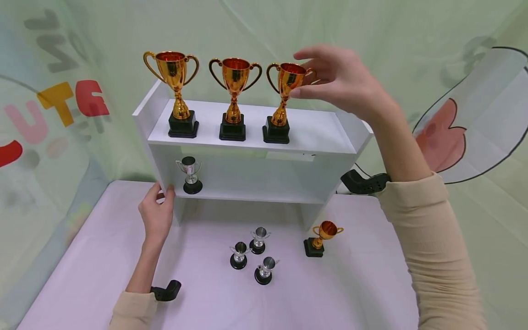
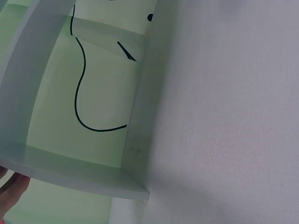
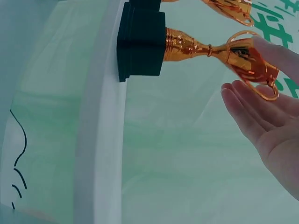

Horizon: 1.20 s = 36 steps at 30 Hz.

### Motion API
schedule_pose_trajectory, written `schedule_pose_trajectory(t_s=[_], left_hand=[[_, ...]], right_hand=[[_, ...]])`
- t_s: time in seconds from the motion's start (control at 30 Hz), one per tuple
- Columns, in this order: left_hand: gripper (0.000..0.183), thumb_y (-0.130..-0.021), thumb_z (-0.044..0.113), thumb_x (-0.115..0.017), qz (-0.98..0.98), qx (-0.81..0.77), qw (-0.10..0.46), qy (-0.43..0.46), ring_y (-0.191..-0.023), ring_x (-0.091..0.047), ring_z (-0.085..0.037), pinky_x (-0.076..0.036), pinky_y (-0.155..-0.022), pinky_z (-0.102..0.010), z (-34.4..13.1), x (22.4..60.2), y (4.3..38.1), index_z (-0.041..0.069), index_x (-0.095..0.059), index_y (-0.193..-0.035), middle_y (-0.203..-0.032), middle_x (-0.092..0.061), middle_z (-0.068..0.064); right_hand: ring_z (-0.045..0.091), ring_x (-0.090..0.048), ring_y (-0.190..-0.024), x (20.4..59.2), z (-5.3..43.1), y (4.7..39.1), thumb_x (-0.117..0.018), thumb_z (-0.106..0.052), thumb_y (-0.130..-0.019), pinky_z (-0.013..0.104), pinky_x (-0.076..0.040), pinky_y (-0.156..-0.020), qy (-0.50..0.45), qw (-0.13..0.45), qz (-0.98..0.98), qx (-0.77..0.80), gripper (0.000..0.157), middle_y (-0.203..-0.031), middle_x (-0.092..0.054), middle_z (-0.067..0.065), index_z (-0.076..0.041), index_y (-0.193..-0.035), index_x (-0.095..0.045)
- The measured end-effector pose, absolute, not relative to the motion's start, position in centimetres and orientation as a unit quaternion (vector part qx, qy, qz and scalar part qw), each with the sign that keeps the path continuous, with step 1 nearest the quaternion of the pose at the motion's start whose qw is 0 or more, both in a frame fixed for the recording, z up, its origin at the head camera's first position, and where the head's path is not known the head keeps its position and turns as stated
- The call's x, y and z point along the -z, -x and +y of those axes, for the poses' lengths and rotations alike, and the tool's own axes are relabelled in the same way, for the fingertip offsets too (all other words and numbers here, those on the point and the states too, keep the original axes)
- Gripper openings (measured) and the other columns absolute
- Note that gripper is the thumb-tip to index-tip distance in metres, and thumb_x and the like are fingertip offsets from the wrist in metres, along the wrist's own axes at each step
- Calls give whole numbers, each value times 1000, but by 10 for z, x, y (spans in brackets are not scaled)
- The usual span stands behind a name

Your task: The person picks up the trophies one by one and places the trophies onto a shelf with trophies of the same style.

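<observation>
On the top board of a white shelf (image 1: 251, 176) stand three gold trophies on black square bases: a left one (image 1: 172, 71), a middle one (image 1: 234, 78) and a right one (image 1: 284, 85). My right hand (image 1: 336, 82) is at the right trophy's cup, thumb against the bowl and fingers spread behind its handle. In the right wrist view that trophy (image 3: 243, 58) sits upright on the board, with a gap between the fingertips and the cup. My left hand (image 1: 158, 213) pinches the front edge of the shelf's left side panel.
A small silver trophy (image 1: 190, 172) stands at the left of the lower board. Three more silver trophies, one of them (image 1: 239, 254) leftmost, stand on the white tablecloth (image 1: 214, 302). Near the shelf's right leg is another gold trophy (image 1: 326, 230). A printed cloth (image 1: 264, 27) hangs behind.
</observation>
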<state>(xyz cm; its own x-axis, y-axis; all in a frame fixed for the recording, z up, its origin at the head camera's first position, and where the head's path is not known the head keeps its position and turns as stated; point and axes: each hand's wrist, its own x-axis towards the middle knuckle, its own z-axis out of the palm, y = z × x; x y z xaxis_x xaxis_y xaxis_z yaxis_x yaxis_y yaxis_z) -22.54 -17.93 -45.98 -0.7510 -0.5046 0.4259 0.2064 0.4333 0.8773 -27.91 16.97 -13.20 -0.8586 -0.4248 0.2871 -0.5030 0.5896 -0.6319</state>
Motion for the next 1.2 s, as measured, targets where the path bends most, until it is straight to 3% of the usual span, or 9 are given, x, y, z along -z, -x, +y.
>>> schedule_pose_trajectory(t_s=[0.2, 0.53, 0.8, 1.2], left_hand=[[24, -98, 12, -63, -774, 526, 337, -97, -82, -63, -13, -44, -64, -4, -179, 460, 225, 4, -74, -118, -115, -76, -14], [23, -98, 13, -63, -774, 526, 340, -99, -79, -60, 0, -44, -64, -4, -179, 460, 225, 3, -74, -116, -113, -76, -15], [25, -98, 12, -63, -773, 526, 341, -94, -79, -59, 0, -44, -64, -4, -179, 460, 226, 4, -74, -118, -115, -76, -15], [24, -98, 12, -62, -775, 525, 339, -97, -81, -62, -14, -44, -63, -5, -179, 460, 226, 5, -74, -118, -114, -76, -13]], right_hand=[[13, -67, -111, 138, 183, 278, -83, -18, -88, 17, -53, -88, -253, 41, -882, -395, 68, -130, -67, 7, -11, -148, -52], [10, -67, -112, 148, 206, 273, -81, -20, -90, 14, -51, -89, -236, 45, -888, -392, 66, -130, -67, 6, -13, -149, -52], [8, -67, -111, 152, 221, 266, -80, -19, -90, 12, -53, -86, -230, 59, -887, -397, 63, -128, -69, 1, -14, -147, -54], [13, -69, -113, 167, 242, 236, -78, -8, -90, 13, -53, -89, -241, 81, -862, -438, 56, -125, -71, 1, -13, -143, -59]])
